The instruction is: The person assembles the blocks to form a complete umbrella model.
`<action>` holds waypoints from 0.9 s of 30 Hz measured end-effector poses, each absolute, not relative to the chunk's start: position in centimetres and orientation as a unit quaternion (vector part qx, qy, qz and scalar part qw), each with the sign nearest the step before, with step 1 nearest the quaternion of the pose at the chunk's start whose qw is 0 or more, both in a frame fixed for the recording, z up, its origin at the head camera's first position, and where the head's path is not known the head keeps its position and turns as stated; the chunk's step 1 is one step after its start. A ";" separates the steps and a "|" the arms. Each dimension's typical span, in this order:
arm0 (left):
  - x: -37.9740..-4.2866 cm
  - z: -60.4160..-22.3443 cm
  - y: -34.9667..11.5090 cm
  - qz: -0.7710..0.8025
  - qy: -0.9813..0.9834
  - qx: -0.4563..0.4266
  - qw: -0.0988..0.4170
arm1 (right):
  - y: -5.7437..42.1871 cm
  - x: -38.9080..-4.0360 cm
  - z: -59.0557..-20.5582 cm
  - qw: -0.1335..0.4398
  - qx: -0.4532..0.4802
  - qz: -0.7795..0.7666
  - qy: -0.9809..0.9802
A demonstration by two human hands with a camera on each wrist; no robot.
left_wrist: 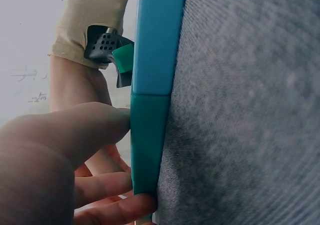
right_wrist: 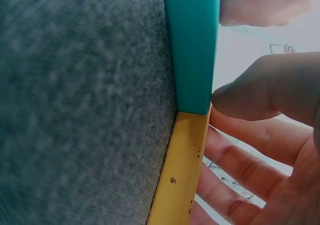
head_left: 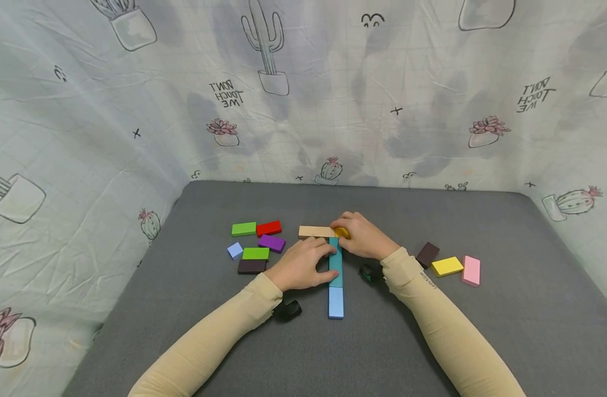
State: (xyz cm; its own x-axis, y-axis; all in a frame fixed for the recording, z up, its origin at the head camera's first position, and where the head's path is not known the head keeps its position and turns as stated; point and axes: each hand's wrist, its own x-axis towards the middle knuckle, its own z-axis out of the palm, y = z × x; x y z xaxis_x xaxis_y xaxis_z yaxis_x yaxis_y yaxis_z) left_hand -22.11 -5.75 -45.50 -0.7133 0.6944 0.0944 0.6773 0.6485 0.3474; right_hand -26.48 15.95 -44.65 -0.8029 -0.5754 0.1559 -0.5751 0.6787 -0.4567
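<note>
Lettering (head_left: 226, 94) on the pale backdrop (head_left: 303, 132) runs mirror-reversed, its upper lines reading "DON'T TOUCH"; small marks on the right sleeve (head_left: 454, 325) are too fine to read. On the grey desk (head_left: 283, 364), the right hand (head_left: 365, 237) has its grip closed about the yellow block (head_left: 342, 232), at the far end of the teal strip (head_left: 338, 262). The left hand (head_left: 302, 264), grip spread wide, touches the strip's side.

The near edge of the counter (head_left: 521, 309) falls outside the head view, which also crops both sleeves (head_left: 199, 344). Nearer the far edge, the right hand (head_left: 365, 237) partly covers an orange block (head_left: 342, 232), whose full outline cannot be judged with certainty. Sleeve lettering (head_left: 429, 280): too small to read.
</note>
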 end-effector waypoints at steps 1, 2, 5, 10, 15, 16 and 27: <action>-22.1 -45.5 -5.7 0.180 0.908 0.378 0.024 | 16.0 -26.5 -44.7 0.000 -0.315 -0.250 0.916; -22.1 -45.5 -5.7 0.180 0.907 0.379 0.023 | 16.0 -26.5 -44.7 0.000 -0.315 -0.250 0.915; -22.1 -45.5 -5.7 0.180 0.907 0.380 0.022 | 16.0 -26.5 -44.6 0.000 -0.316 -0.251 0.915; -22.0 -45.5 -5.8 0.189 0.907 0.376 0.018 | 16.0 -26.5 -44.6 0.000 -0.314 -0.247 0.917; -22.3 -45.4 -5.8 0.198 0.901 0.385 -0.017 | 16.1 -26.5 -44.6 0.001 -0.319 -0.244 0.916; -22.3 -45.4 -5.8 0.199 0.900 0.388 -0.027 | 16.1 -26.6 -44.6 0.000 -0.322 -0.244 0.915; -23.8 -45.2 -5.2 0.163 0.900 0.401 -0.040 | 16.3 -26.7 -44.6 0.006 -0.323 -0.253 0.912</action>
State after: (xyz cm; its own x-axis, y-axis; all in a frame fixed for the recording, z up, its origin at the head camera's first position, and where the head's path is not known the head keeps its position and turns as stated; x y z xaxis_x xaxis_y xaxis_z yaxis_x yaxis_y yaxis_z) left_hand -23.77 -5.24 -45.21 -0.6749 0.7092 0.2039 0.7356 0.6249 0.2614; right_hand -26.72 16.29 -44.64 -0.7912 -0.5923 0.1526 -0.5864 0.6637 -0.4643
